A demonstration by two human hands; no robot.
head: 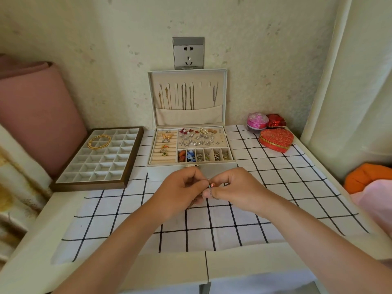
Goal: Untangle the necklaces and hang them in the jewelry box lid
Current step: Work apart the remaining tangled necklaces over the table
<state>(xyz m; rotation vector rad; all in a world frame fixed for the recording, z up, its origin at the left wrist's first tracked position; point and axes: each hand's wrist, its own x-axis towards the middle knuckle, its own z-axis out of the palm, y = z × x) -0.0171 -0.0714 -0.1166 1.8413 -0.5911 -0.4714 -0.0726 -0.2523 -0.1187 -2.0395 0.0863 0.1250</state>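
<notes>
No text, number or brand is showing legibly anywhere in the view. The wall socket is carrying a small pale mark on the strip at its lower edge, but it is too small to read. The red heart-shaped box on the surface is showing only gold ornament, with no letters that can be made out.

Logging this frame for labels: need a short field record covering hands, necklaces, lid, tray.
left hand: pinches necklace
right hand: pinches same necklace
necklace place: held in front of box, over cloth
lid: open, upright, several chains hung
tray: left of box, holds gold necklace
</notes>
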